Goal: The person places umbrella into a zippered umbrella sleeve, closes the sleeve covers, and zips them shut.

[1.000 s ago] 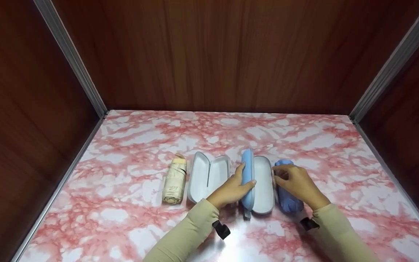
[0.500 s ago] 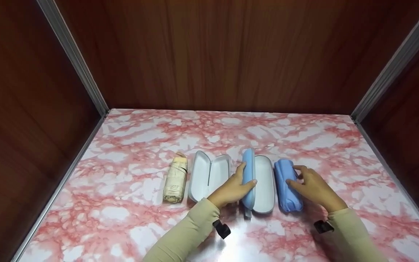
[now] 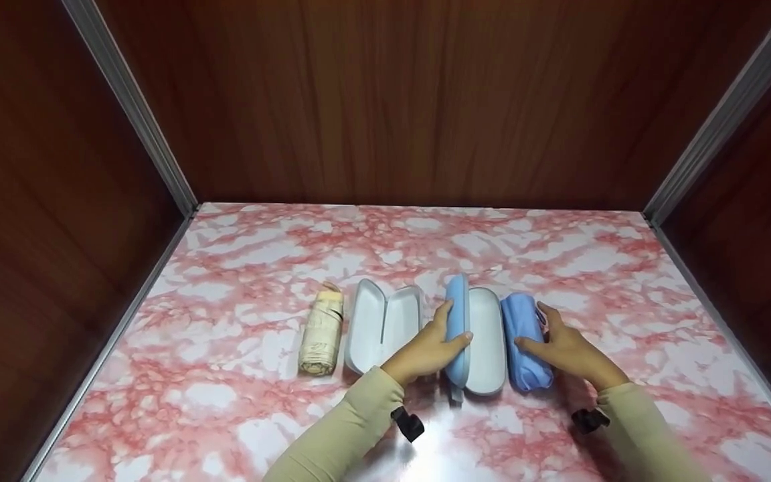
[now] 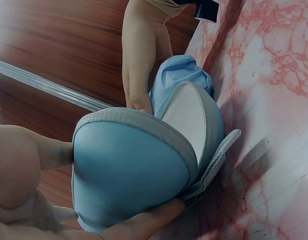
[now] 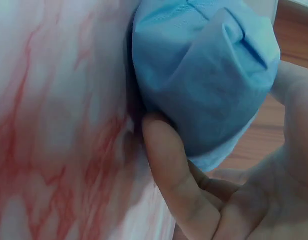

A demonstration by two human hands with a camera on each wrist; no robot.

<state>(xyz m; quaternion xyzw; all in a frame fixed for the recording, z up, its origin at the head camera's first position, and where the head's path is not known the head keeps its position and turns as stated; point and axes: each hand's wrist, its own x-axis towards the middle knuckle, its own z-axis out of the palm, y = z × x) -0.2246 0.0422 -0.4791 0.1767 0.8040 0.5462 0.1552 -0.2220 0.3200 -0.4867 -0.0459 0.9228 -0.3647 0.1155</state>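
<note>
My left hand (image 3: 429, 345) grips the raised lid of a light blue zip case (image 4: 126, 167), thumb over the lid's edge. The case lies open, its pale inner half (image 3: 484, 341) facing up. Right beside it lies a blue folded umbrella (image 3: 525, 341), its cloth bunched at the near end. My right hand (image 3: 569, 345) holds this umbrella from the right, thumb on top and fingers along its far side. In the right wrist view a finger (image 5: 166, 160) curls under the blue cloth (image 5: 204, 75) near the tabletop.
A second open case (image 3: 365, 331) with a pale lining lies left of the blue one. Farther left is a cream folded umbrella (image 3: 322, 331). Brown wood-grain panels (image 3: 385, 100) wall in the back and sides of the red-and-white marbled tabletop (image 3: 225, 348).
My right hand has moved off the blue case's right rim to the umbrella's right side and now grips it. The umbrella has rolled and shifted slightly left. The left hand stays put.
</note>
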